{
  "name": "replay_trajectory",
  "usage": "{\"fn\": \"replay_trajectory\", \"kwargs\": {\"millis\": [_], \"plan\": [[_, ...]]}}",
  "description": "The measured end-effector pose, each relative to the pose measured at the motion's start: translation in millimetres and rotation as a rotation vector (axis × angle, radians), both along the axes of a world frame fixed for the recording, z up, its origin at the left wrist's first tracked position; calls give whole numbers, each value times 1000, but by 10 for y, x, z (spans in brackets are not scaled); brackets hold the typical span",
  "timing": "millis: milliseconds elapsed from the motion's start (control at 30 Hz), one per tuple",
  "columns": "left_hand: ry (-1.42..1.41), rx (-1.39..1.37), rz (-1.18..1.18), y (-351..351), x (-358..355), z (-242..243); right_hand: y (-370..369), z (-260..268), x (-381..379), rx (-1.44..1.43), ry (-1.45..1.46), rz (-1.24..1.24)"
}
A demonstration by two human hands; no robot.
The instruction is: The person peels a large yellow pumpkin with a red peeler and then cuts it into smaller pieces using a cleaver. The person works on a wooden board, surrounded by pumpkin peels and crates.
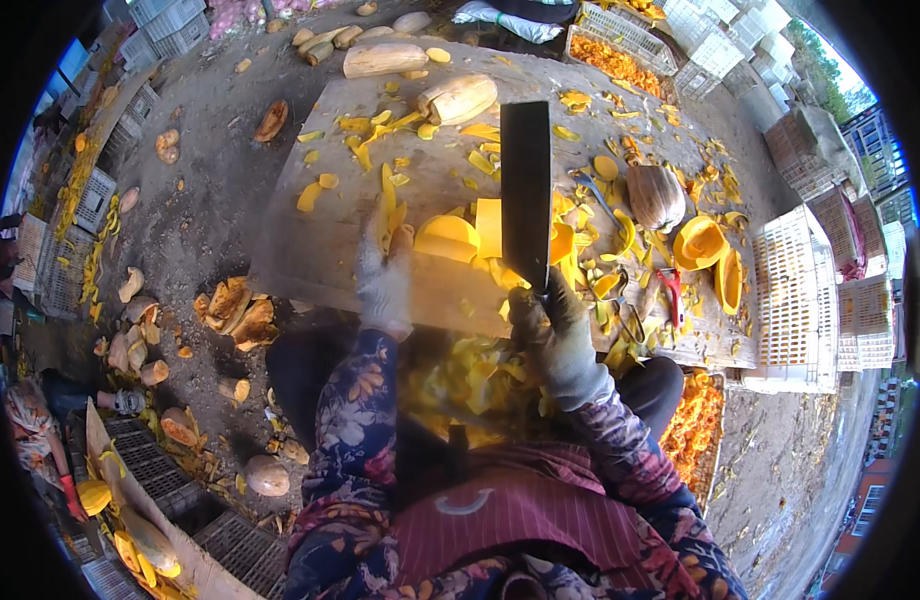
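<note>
My right hand [561,341], in a soiled work glove, grips the handle of a broad dark-bladed cleaver [526,195], its blade upright in view over the wooden board [302,255]. My left hand [385,281], also gloved and motion-blurred, is over the board's left part. Yellow pumpkin strips [389,196] lie at its fingertips; whether it holds any I cannot tell. Between my hands lie a rounded piece of peeled yellow pumpkin [446,238] and a flat-sided chunk [488,225], partly behind the blade. To the right are a red-handled peeler [671,296] and hollowed pumpkin halves [700,243].
An unpeeled pumpkin [655,196] stands on the board's right, another [458,99] at the back. A white plastic crate [794,292] adjoins the right edge. Orange pulp fills a crate [689,427] by my right knee. A co-worker's red-gloved hand [73,499] is at lower left.
</note>
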State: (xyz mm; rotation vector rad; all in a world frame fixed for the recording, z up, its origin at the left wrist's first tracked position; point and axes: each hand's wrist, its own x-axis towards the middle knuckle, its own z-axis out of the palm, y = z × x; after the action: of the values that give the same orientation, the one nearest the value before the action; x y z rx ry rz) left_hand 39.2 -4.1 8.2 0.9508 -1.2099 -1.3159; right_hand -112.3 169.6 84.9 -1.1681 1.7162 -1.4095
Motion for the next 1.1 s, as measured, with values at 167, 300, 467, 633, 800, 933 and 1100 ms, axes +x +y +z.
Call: {"fn": "replay_trajectory", "kwargs": {"millis": [167,300,467,633,800,933,1100], "plan": [[-299,-290,78,48,-58,-189,-402,-387,136,29,212,59],[-349,-305,-103,65,-31,-213,-628,-958,-121,371,142,502],[-455,-272,-175,-20,-83,-119,-500,-885,-72,579,-183,260],[-692,-641,-189,-132,-105,138,23,-545,72,564,-58,150],[-1233,-739,-573,-272,-309,516,1003,-635,-66,315,25,147],[-1460,-691,-735,-318,-570,753,1407,-759,-80,352,-250,-37],[-1458,-689,-750,-448,-536,611,1448,-817,-84,341,-585,-201]]}}
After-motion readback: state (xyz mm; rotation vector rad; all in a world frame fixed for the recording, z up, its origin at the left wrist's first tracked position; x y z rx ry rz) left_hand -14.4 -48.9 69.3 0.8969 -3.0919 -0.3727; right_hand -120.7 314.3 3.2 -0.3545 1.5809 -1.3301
